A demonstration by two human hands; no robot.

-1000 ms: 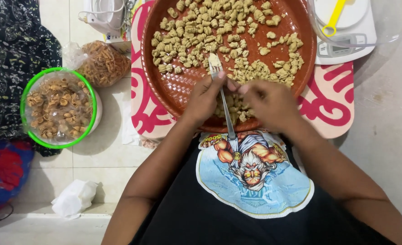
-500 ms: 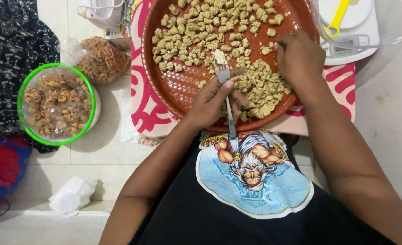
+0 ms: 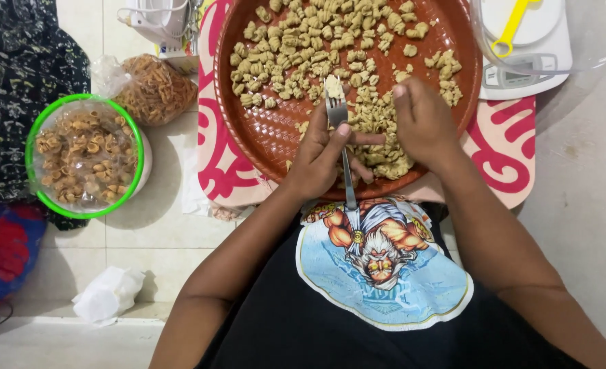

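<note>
A big round reddish-brown tray (image 3: 262,130) lies in front of me, strewn with several small ridged beige dough pieces (image 3: 303,65). My left hand (image 3: 320,160) grips a metal fork (image 3: 338,123), tines pointing away, with a small lump of dough on the tines. Next to it, my right hand (image 3: 422,123) hovers over a heap of dough bits (image 3: 385,154) at the tray's near edge, fingers curled down. I cannot see whether it pinches a piece.
A green-rimmed bowl (image 3: 84,156) covered in clear film holds browned shells at left. Behind it lies a plastic bag of fried pieces (image 3: 154,89). A white kitchen scale (image 3: 528,51) with a yellow spoon sits upper right. The tray rests on a red-and-white mat (image 3: 504,147). Crumpled white tissue (image 3: 108,294) lies on the floor.
My right hand went from beside the fork up to the tray's right edge, then back down onto the dough heap. The fork stays in my left hand, now carrying a lump.
</note>
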